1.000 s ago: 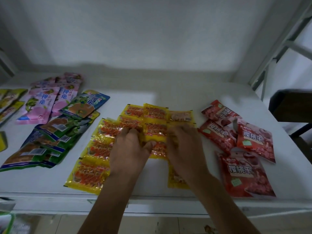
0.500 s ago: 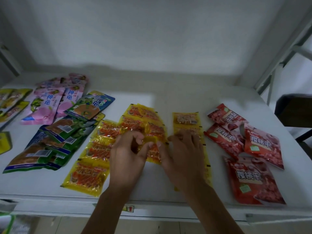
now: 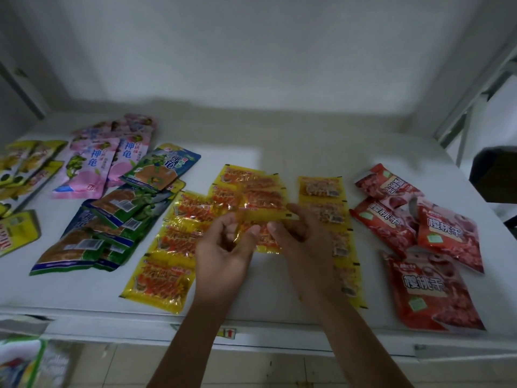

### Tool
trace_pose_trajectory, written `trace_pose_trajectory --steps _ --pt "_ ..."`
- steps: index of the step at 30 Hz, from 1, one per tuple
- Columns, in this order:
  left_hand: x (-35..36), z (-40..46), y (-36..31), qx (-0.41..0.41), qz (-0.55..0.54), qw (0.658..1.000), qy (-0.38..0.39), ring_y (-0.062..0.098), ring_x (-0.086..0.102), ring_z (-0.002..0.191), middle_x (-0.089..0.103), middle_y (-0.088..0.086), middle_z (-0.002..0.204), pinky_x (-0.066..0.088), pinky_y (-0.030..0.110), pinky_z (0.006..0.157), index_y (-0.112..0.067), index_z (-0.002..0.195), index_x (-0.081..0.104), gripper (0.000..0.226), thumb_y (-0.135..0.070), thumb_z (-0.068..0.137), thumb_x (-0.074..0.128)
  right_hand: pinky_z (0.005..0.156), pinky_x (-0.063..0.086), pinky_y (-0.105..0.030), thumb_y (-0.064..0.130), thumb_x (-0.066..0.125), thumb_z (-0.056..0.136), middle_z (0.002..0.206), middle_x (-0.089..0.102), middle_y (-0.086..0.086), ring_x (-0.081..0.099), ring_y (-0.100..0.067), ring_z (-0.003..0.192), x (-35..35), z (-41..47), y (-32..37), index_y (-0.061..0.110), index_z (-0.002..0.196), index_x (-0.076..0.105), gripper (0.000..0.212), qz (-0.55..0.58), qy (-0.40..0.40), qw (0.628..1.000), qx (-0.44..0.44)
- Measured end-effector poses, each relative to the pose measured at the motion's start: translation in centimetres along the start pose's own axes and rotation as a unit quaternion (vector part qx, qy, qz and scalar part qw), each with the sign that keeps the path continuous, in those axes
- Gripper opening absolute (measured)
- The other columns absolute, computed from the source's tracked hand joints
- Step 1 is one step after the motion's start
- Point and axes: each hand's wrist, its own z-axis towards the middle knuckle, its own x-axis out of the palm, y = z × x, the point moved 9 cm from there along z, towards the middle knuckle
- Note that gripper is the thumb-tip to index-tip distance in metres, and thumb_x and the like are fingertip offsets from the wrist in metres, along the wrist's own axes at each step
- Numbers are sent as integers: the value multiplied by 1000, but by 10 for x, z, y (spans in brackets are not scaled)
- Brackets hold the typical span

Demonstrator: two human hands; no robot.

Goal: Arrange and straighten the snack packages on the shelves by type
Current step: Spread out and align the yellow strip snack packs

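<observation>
Centrally, both hands' curled fingers [image 3: 253, 229] — left hand [image 3: 223, 247], right hand [image 3: 302, 242] — pinching one crinkly, glossy yellow sachet [image 3: 263, 217].

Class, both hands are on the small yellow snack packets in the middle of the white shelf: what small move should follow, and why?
Probably lay the pinched yellow foil packet flat and square in the middle column. The left hand and right hand each have a grip on its edges, it sits crooked over its yellow neighbours, and the column of paler packets beside it already runs straight.
</observation>
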Motion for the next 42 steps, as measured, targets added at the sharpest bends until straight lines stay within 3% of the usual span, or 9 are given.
trace_pose_trajectory --steps 6,8,14,20,25,28,32,38,42 --pt "-3 1 5 34 76 996 6 14 47 66 51 18 73 44 33 63 -11 96 64 14 -14 93 77 68 57 -26 19 77 94 85 78 -2 74 -13 77 3 -1 2 26 116 69 24 -43 14 999 -23" --pt "-6 2 6 36 75 997 -4 14 47 68 50 7 71 43 34 65 -10 98 64 13 -14 94 76 64 58 -30 27 75 96 78 77 0 75 -15 69 6 0 0 19 99 75 9 -82 37 996 -15" --pt "3 3 -5 78 79 994 24 10 39 60 40 10 64 36 30 56 0 82 53 29 -13 96 74 55 49 -21 18 66 102 62 66 4 66 -10 57 4 2 -6 5 84 70 23 -103 62 993 -10" --pt "12 6 2 64 103 990 67 17 33 59 28 2 63 29 36 54 -16 71 35 46 -20 97 73 56 52 -18 8 65 102 63 70 3 68 -9 55 5 4 -7 8 88 73 16 -67 65 996 13" --pt "9 8 0 42 51 994 83 37 38 59 28 20 67 46 55 58 -22 68 35 47 -38 90 73 49 47 -19 20 68 102 63 69 -12 62 -9 49 7 1 -3 0 83 68 27 -91 72 993 -10" --pt "7 5 -1 31 38 996 77 24 36 58 25 15 65 53 64 61 -21 67 35 50 -43 91 72 47 45 -19 23 62 105 61 71 -4 59 -7 48 9 0 -2 6 82 70 29 -98 83 992 -12" --pt "6 3 -1 45 35 997 59 18 49 51 32 13 58 52 47 57 -13 68 36 45 -12 101 67 51 47 -20 15 63 104 56 65 0 63 -9 49 9 2 -4 5 78 67 29 -99 81 992 -20" --pt "9 5 3 35 50 995 78 20 31 63 25 1 67 41 55 55 -27 69 35 43 -24 95 68 47 43 -18 11 68 100 54 63 1 56 -7 45 9 3 -6 11 77 65 23 -84 86 993 -1" --pt "9 4 -3 46 47 995 82 16 28 62 24 -2 65 32 41 52 -24 68 33 48 -22 98 70 46 42 -24 21 65 103 61 70 -8 56 -11 46 9 0 -5 5 77 70 31 -73 94 993 -1"
